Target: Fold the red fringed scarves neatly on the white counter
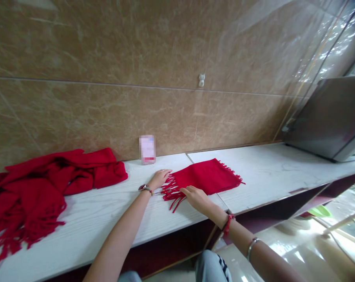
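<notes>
No legible text, the phone screen (147, 149) a pixelated blur.

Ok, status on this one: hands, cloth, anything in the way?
Left hand at fringe's far side, right hand at near side. Folded red scarf flat. Second red scarf bunched leftward, apart.

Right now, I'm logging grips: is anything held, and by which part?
Grip unclear: left hand and right hand touch the flat red scarf at its left end.

Left forearm (127, 225) and right forearm (241, 234) are angling inward — left grip (158, 179) is lying palm-down, fingers spreading; right grip (198, 199) is facing palm-down — fingers bending slightly.
</notes>
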`<state>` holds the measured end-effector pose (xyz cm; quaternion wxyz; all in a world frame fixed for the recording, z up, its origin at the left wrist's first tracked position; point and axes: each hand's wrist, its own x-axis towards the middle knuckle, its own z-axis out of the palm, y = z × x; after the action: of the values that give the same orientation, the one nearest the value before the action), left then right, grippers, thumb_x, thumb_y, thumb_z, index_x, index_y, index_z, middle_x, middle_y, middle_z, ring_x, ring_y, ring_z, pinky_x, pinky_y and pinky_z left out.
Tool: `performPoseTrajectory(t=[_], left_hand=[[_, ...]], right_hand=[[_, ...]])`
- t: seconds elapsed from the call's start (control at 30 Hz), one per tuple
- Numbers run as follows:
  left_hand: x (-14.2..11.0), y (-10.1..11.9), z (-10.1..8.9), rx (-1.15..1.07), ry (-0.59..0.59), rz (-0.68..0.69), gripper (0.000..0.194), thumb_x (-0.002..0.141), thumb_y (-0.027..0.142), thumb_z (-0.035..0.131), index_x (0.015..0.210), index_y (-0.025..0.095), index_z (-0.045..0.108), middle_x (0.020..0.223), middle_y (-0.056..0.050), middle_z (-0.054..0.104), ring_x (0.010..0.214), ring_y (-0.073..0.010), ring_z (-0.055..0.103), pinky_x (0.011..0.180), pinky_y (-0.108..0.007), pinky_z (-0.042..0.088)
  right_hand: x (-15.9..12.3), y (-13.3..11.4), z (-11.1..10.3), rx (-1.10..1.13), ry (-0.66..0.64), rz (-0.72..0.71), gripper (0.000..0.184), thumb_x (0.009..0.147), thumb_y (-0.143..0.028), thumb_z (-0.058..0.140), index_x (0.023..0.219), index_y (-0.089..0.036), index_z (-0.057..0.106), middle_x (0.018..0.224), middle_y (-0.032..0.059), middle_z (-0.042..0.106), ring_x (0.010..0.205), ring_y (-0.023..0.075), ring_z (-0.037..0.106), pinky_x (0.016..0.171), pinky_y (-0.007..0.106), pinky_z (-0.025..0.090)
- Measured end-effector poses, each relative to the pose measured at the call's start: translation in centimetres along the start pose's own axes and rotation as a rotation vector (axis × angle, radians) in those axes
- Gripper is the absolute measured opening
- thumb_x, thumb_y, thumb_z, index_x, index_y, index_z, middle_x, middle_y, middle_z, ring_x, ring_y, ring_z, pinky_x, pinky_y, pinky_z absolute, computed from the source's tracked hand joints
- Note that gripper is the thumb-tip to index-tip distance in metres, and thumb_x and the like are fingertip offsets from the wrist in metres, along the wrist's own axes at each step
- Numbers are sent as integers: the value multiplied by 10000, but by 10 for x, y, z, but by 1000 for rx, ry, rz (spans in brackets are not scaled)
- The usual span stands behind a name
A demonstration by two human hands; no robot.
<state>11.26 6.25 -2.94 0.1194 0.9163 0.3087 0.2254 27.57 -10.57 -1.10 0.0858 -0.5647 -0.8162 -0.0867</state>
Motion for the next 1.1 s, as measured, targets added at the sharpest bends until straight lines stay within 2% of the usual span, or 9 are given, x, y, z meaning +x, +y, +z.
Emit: performPoseTrajectory(t=[0.13, 0.3, 0.37, 0.47, 0.57, 0.73, 0.87, 0.97, 1.1], left_hand=[[0, -1, -2, -37, -18, 23, 334, 879, 181, 338, 1113, 197, 576, 1118, -32, 613, 1031, -139, 538, 940, -273, 379], [24, -2, -10, -151, -142, -138, 343, 856, 286, 403, 1115, 142, 575, 1171, -82, 576, 1088, -181, 486, 950, -278, 323], [40, -1, -13, -177, -216, -170, 323, 797, 316, 486, 1028, 136, 620, 1050, -79, 631, 973, -193, 542, 858, -268, 375], [62, -1, -16, -235, -364, -203, 187, 666, 294, 603, 748, 139, 666, 674, -12, 645, 658, -159, 563, 636, -236, 403], [73, -1, -23, -355, -486, -238, 157, 608, 278, 638, 568, 128, 615, 479, 29, 537, 496, -112, 480, 513, -215, 348], [80, 6, -46, -629, -500, -287, 256, 659, 367, 637, 680, 115, 606, 589, 5, 581, 534, -96, 510, 508, -199, 367], [111, 34, -52, -780, -426, -335, 227, 717, 334, 629, 722, 112, 583, 626, -27, 605, 558, -107, 555, 523, -201, 425], [150, 68, -38, -850, -380, -374, 182, 773, 283, 587, 721, 111, 563, 637, -51, 616, 570, -119, 581, 544, -209, 468], [184, 109, -9, -892, -338, -441, 188, 849, 268, 467, 746, 119, 515, 689, -72, 619, 570, -121, 592, 566, -230, 499]], right_hand=[[-5, 1, 5, -27, 54, 2, 179, 866, -108, 425, 944, -157, 579, 857, 62, 591, 802, 170, 539, 666, 273, 415], [-13, 1, 11, -118, 123, -86, 86, 843, -125, 497, 803, -158, 565, 770, 43, 578, 729, 172, 522, 637, 294, 395], [-14, 1, 16, -139, 161, -90, 78, 840, -127, 504, 793, -161, 557, 757, 39, 574, 711, 171, 519, 628, 295, 391], [-14, 1, 21, -133, 190, -67, 84, 838, -124, 499, 791, -167, 553, 738, 37, 578, 697, 173, 528, 623, 295, 397], [-12, 3, 18, -13, 176, 41, 111, 830, -108, 484, 791, -170, 568, 735, 42, 606, 699, 169, 557, 643, 281, 417], [-6, 19, -4, 468, 321, 311, 240, 767, -77, 439, 907, -186, 602, 829, 39, 666, 736, 147, 606, 665, 237, 448], [-4, 54, -23, 709, 556, 458, 227, 726, -148, 436, 876, -183, 603, 776, 28, 667, 685, 161, 607, 642, 266, 471], [-10, 91, -29, 783, 699, 593, 225, 731, -240, 432, 872, -170, 591, 722, 37, 648, 630, 175, 594, 572, 283, 480], [-35, 139, -18, 762, 695, 762, 290, 706, -223, 404, 932, -180, 582, 663, 18, 619, 578, 177, 580, 516, 299, 490]])
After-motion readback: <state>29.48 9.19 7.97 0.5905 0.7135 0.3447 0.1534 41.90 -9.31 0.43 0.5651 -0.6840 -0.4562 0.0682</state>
